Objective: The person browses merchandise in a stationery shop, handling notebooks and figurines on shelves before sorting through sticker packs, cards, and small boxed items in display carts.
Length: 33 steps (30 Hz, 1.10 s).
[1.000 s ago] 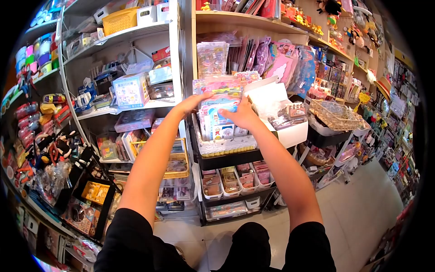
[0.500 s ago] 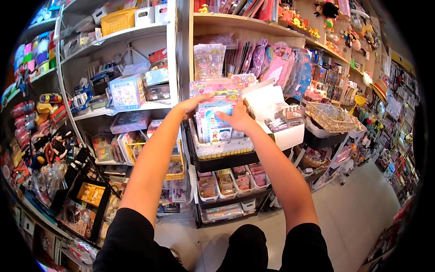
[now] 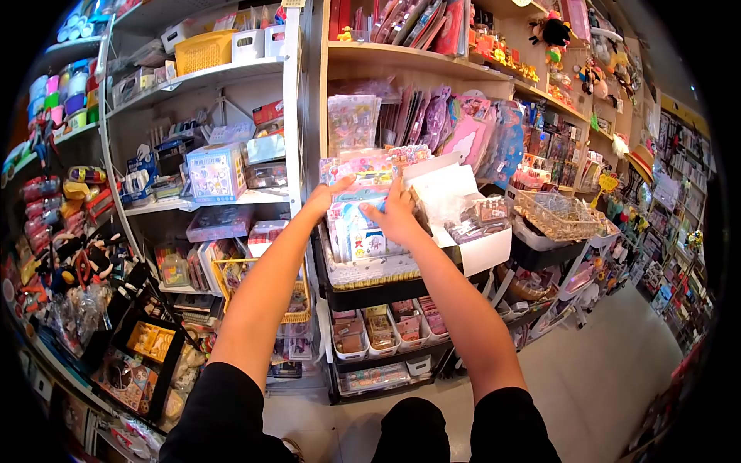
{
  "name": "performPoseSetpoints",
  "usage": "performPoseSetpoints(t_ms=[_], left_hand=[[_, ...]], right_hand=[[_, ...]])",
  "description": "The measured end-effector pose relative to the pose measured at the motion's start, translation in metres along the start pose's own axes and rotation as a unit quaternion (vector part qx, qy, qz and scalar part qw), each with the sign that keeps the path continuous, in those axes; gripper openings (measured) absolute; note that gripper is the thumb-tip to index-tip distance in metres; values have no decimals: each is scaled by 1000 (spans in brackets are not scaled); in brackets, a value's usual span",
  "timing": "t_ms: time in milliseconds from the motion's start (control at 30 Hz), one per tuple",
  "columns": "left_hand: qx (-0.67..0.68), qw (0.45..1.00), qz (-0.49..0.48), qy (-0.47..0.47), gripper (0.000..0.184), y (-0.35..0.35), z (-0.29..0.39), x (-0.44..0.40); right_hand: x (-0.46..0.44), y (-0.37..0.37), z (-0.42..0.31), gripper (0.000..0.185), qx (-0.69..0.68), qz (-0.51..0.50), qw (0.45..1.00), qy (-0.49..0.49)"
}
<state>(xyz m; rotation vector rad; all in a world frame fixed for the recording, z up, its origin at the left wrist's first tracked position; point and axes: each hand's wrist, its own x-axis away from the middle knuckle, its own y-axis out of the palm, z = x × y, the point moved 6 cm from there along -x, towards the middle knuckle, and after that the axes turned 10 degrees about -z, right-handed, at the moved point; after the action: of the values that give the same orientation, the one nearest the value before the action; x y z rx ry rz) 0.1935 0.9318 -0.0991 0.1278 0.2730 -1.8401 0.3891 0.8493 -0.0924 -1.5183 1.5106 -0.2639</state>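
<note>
A white-lined basket (image 3: 370,272) full of upright, flat, colourful packets stands in front of me on a black-framed rack. My left hand (image 3: 320,199) is at the left side of the packets, its fingers stretched across the edge of a pink and multicoloured packet (image 3: 373,165). From the right, my right hand (image 3: 398,217) reaches in with thumb and fingers apart, the thumb against pale blue cartoon packets (image 3: 347,224). Both hands touch the packets; some fingertips are hidden among them. A white open box (image 3: 488,251) with small packaged items adjoins the basket on the right.
White bins (image 3: 384,349) of small packs sit below the basket. A yellow basket (image 3: 297,316) hangs at the left. Shelves (image 3: 208,76) of boxed goods rise on the left, and a wooden shelf (image 3: 401,58) stands behind. A wire basket (image 3: 559,220) is further right; tiled floor (image 3: 587,363) lies beyond.
The view has shifted slightly, so the shelves and basket sit lower in the picture. Both hands stay at the packets, with only small finger movements.
</note>
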Motion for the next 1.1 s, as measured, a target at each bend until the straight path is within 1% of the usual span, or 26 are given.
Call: performPoseSetpoints(t_ms=[67, 133, 167, 200, 233, 300, 333, 367, 400, 433, 467, 533, 567, 633, 667, 700, 733, 767, 800, 833, 867, 900, 967, 1033, 1100], left_hand=[[-3, 1000, -2, -17, 76, -4, -7, -7], [32, 999, -17, -7, 75, -4, -10, -12], [7, 1000, -21, 12, 75, -5, -7, -8], [10, 999, -46, -5, 73, -7, -13, -16], [14, 997, -71, -21, 71, -10, -19, -23], [28, 992, -127, -10, 69, 11, 9, 6], [22, 991, -134, -22, 62, 12, 12, 8], [15, 987, -156, -36, 63, 14, 13, 9], [1, 984, -168, -68, 69, 11, 8, 4], [-12, 979, -180, -96, 74, 10, 6, 4], [-10, 979, -179, -101, 74, 10, 2, 9], [-47, 990, -109, -79, 74, 5, 16, 17], [-49, 990, -109, -79, 74, 5, 24, 21], [-160, 978, 13, -136, 70, -15, 36, 31], [-164, 977, 14, -136, 70, -11, 37, 38], [-289, 945, 148, 47, 66, -12, 62, 54], [-394, 849, 270, 227, 62, -5, 85, 79], [-398, 848, 268, 227, 62, 1, 88, 85], [-500, 790, 176, 310, 60, 24, 93, 88], [-586, 709, 80, 383, 59, 49, 93, 96], [-602, 711, 55, 359, 55, 59, 84, 97], [-603, 710, 56, 359, 55, 61, 78, 97], [-628, 721, 35, 291, 59, 62, 67, 88], [-633, 718, 34, 286, 59, 61, 63, 84], [-648, 708, 37, 279, 60, 61, 61, 83]], right_hand=[[-1, -1, -2, 119, 9, 12, 1000, -15], [-1, -3, -5, 119, 0, 9, 1000, -16], [0, -3, -7, 120, -7, 8, 1000, -21], [-1, -3, -8, 121, -6, -6, 1000, -1], [-2, -2, -7, 121, 1, 7, 1000, -2], [-12, 4, 1, 122, 20, -17, 999, 30], [-13, 6, 4, 123, 4, -15, 1000, 25], [-14, 6, 7, 123, -11, -13, 1000, 20], [-16, 7, 9, 129, -36, -46, 998, 27], [-16, 9, 11, 126, -21, -49, 997, 48], [-15, 9, 11, 124, -24, -54, 997, 55], [-16, 9, 13, 122, -27, -56, 996, 61], [-16, 10, 14, 120, -17, -57, 996, 68], [-16, 12, 15, 118, -10, -56, 996, 75], [-16, 12, 15, 115, 14, -52, 995, 88], [-15, 13, 14, 113, 38, -47, 993, 101], [-15, 12, 11, 113, 34, -45, 993, 101], [-14, 11, 10, 112, 36, -48, 992, 110], [-14, 11, 11, 110, 39, -52, 991, 120], [-14, 11, 11, 110, 36, -51, 991, 121], [-16, 9, 9, 108, 45, -49, 991, 116], [-14, 4, 2, 105, 56, -46, 991, 109], [-8, -8, -8, 102, 62, -48, 992, 99], [0, -13, -13, 98, 69, -49, 992, 90], [11, -22, -26, 73, 67, 28, 997, 8]])
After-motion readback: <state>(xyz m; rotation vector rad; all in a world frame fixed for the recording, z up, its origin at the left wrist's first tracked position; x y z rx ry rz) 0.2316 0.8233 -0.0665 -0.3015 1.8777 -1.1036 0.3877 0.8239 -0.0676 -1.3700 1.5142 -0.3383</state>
